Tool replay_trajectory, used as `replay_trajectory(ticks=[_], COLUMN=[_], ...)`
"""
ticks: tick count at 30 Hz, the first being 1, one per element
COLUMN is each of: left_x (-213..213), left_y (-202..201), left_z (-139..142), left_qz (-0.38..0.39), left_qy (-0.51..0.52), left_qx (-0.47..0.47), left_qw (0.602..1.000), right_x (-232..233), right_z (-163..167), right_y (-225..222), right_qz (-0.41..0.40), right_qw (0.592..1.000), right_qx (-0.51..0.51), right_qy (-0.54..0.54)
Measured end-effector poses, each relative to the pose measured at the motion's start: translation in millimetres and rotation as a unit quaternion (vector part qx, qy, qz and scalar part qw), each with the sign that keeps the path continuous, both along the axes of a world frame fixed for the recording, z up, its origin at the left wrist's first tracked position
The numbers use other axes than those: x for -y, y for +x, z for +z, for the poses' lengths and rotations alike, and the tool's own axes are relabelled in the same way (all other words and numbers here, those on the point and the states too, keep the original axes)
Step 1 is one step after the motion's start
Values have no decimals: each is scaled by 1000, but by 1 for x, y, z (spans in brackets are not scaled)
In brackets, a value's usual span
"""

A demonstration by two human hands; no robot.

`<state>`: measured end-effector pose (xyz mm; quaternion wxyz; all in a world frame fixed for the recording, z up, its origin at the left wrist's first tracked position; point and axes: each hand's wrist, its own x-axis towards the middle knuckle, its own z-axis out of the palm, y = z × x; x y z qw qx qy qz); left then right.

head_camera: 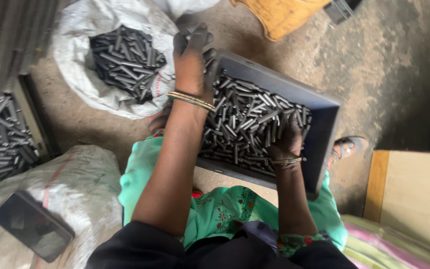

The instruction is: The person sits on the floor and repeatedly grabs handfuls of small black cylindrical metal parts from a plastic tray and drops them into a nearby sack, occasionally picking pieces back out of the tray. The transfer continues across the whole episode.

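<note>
A grey plastic crate (319, 107) rests tilted on my lap, filled with several short dark metal rods (247, 117). My left hand (191, 62) is raised over the crate's far left corner, fingers closed around a few rods. My right hand (287, 142) is pressed down into the pile near the crate's right side, fingers buried among the rods. Both wrists carry thin bangles.
An open white sack (83, 74) with more dark rods (125, 57) lies on the floor at the upper left. Another rod heap (1, 134) is at the left edge. A phone (33, 225) lies on a closed sack (83, 187). A wooden board (416, 194) is at right.
</note>
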<state>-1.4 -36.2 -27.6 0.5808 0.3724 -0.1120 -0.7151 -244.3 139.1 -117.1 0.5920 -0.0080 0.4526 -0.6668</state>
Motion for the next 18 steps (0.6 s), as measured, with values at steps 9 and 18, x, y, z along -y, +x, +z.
replay_trajectory(ticks=[9,18], left_x=[49,39], left_y=[49,44], left_z=[-41,-37], left_qz=[204,192], left_qy=[-116,-170], left_qx=[393,481], left_qw=[889,838], right_x=[162,121], right_z=[101,59], right_y=[127,65], right_qz=[366,277], right_qw=[911,944], right_qx=[-161,-170], right_qy=[-98,-51])
